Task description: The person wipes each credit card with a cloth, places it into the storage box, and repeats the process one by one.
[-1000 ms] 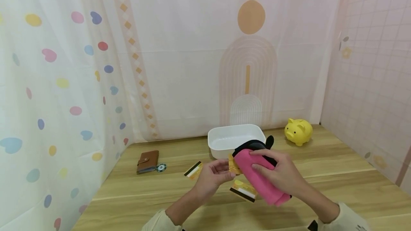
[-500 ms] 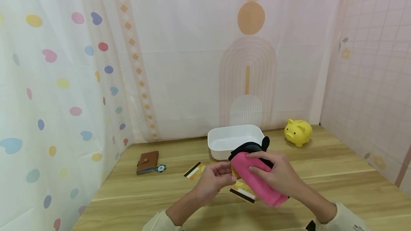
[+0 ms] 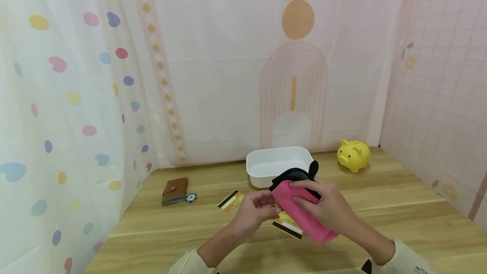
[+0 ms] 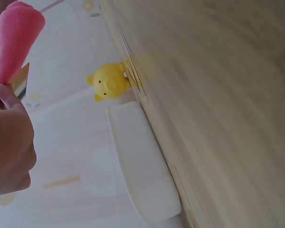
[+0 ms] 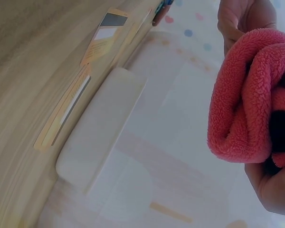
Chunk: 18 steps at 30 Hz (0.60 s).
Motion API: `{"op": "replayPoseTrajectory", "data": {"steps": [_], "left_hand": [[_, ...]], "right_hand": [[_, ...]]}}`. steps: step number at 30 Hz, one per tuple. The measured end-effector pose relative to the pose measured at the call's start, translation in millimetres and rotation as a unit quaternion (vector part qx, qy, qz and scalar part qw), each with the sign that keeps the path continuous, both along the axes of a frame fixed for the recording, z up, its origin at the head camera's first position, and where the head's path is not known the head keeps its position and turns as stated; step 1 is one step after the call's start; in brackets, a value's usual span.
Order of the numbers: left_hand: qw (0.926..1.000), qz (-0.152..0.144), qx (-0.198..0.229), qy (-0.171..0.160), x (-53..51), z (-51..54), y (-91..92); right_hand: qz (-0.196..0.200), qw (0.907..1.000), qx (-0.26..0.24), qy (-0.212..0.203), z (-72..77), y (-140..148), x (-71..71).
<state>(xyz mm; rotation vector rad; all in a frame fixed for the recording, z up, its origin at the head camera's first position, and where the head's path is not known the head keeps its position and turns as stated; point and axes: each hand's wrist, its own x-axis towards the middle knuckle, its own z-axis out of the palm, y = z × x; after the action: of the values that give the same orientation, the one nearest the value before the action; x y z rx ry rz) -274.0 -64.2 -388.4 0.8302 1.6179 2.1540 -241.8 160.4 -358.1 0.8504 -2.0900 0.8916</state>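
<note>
My right hand (image 3: 329, 204) holds a pink fluffy cloth item (image 3: 298, 210) with a black part (image 3: 294, 175) and a small black ear-like tab, tilted above the table. From its left, my left hand (image 3: 253, 215) pinches a gold card (image 4: 21, 80) between thumb and fingers, at the pink item's edge. Most of that card is hidden in the head view; whether it lies inside or behind the cloth I cannot tell. In the right wrist view the pink cloth (image 5: 242, 95) shows as rolled layers. Below the hands lie a gold card with a black stripe (image 3: 288, 228) and a similar card (image 3: 230, 200).
A white basin (image 3: 262, 176) stands behind the hands. To its right, farther back, sits a yellow piggy bank (image 3: 354, 156). On the left lie a brown wallet (image 3: 176, 190) and a poker chip (image 3: 191, 198). Curtains surround the wooden table (image 3: 152, 240).
The pink item has shifted slightly left toward my left hand. The pinched gold card, plainly showing one second ago, is now nearly covered by it. My left hand has barely moved.
</note>
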Motion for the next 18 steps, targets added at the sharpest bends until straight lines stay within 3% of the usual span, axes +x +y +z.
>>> {"op": "replayPoseTrajectory", "data": {"steps": [9, 18], "left_hand": [[0.9989, 0.04, -0.011, -0.022, 2.0, 1.2, -0.4], [0.9987, 0.043, -0.016, -0.02, 2.0, 3.0, -2.5]], "right_hand": [[-0.036, 0.9992, 0.012, 0.017, -1.2, 3.7, -1.6], [-0.041, 0.999, 0.0, 0.021, -4.5, 10.8, -5.9]]}}
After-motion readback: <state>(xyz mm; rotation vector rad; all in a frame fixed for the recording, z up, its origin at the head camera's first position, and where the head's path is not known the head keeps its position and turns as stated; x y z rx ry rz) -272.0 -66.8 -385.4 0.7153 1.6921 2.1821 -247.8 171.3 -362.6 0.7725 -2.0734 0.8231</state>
